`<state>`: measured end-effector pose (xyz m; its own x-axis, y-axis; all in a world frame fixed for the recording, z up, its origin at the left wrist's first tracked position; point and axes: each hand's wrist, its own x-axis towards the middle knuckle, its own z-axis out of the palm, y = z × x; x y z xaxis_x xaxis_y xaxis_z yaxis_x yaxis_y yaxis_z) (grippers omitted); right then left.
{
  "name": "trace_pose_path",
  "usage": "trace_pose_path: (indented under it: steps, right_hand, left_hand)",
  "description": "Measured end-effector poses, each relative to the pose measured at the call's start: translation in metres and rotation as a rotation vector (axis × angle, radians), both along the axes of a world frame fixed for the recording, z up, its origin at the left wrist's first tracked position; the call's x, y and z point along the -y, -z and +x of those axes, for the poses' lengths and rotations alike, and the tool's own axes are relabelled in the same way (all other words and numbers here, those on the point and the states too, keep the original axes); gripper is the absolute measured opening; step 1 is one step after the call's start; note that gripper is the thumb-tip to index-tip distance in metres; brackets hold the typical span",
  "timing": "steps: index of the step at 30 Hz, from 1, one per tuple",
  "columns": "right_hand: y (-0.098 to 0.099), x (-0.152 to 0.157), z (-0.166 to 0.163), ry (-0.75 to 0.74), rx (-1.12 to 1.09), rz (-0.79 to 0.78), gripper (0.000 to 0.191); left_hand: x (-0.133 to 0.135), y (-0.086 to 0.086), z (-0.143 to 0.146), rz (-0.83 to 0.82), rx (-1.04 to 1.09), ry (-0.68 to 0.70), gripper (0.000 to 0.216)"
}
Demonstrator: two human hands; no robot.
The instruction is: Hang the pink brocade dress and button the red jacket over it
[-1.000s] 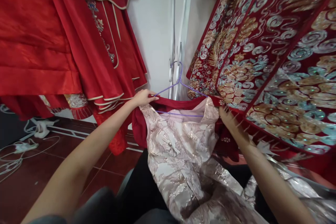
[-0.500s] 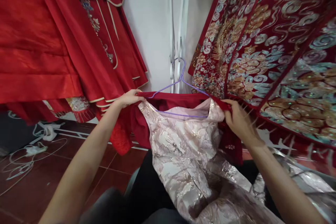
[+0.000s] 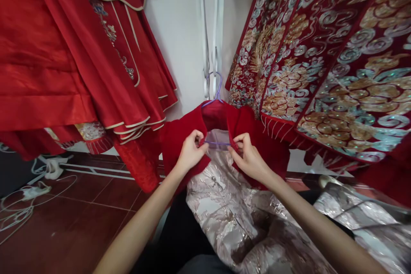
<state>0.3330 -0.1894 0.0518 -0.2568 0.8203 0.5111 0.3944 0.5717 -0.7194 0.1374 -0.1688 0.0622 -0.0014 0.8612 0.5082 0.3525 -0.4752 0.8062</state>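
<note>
A dark red short jacket point(image 3: 183, 130) lies over the shoulders of a pale pink, shiny brocade dress point(image 3: 215, 197), both on a purple hanger point(image 3: 218, 90). My left hand point(image 3: 193, 150) pinches the jacket's left front edge near the neckline. Its opposite front edge is pinched between the fingers of my right hand point(image 3: 248, 154). Between my hands the hanger's lower bar and the dress's neckline show through the jacket's opening. The dress's skirt spreads down over my lap. The jacket covers the dress's shoulder straps.
Red garments point(image 3: 73, 60) with pale trim hang at the left. An embroidered dark red garment point(image 3: 324, 64) with fringe hangs at the right. White cables point(image 3: 25, 205) lie on the tiled floor point(image 3: 80, 222). More silvery fabric point(image 3: 362, 218) lies at the lower right.
The jacket's fronts have come forward over the dress's shoulders. Both my hands have moved inward and down, from the outer shoulders to the jacket's front edges.
</note>
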Motion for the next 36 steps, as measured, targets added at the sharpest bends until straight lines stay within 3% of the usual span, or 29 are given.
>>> trace_pose_path:
  steps: [3, 5, 7, 11, 14, 18, 22, 29, 31, 33, 36]
  right_hand:
    - [-0.008, 0.005, 0.003, -0.165, -0.198, -0.118, 0.024]
    - [-0.013, 0.006, 0.015, -0.175, -0.166, -0.153, 0.025]
    - [-0.016, 0.009, 0.033, -0.011, 0.033, -0.1, 0.026]
    - [-0.018, 0.02, 0.069, 0.462, 0.435, -0.013, 0.039]
    - [-0.018, 0.022, 0.081, 0.588, 0.626, -0.027, 0.031]
    - [-0.009, 0.009, 0.087, 0.466, 0.722, 0.08, 0.017]
    - [0.003, -0.004, 0.078, 0.143, 0.666, -0.085, 0.02]
    - [0.0, -0.012, 0.0, -0.353, 0.372, -0.245, 0.022]
    - [0.0, -0.008, -0.015, -0.32, 0.306, -0.175, 0.021]
    - [0.004, -0.004, -0.019, -0.161, 0.211, -0.05, 0.016]
    - [0.012, -0.004, -0.011, 0.1, -0.172, 0.058, 0.023]
  left_hand:
    - [-0.004, -0.005, 0.01, -0.039, 0.033, 0.094, 0.015]
    - [-0.009, -0.009, 0.012, -0.042, 0.04, 0.063, 0.015]
    - [-0.012, -0.01, 0.007, -0.026, 0.003, 0.01, 0.015]
    - [-0.013, -0.008, -0.016, -0.008, -0.197, -0.088, 0.02]
    - [-0.018, -0.014, -0.038, -0.011, -0.484, -0.182, 0.019]
    - [-0.023, -0.03, -0.058, -0.062, -0.666, -0.196, 0.017]
    - [-0.016, -0.036, -0.05, -0.082, -0.693, -0.039, 0.023]
    - [-0.012, -0.029, -0.004, 0.095, -0.766, -0.064, 0.01]
    - [-0.011, -0.026, -0.003, 0.069, -0.716, -0.077, 0.009]
    - [-0.008, -0.02, -0.007, 0.009, -0.636, -0.076, 0.012]
    - [0.001, -0.006, -0.015, -0.068, -0.418, -0.105, 0.021]
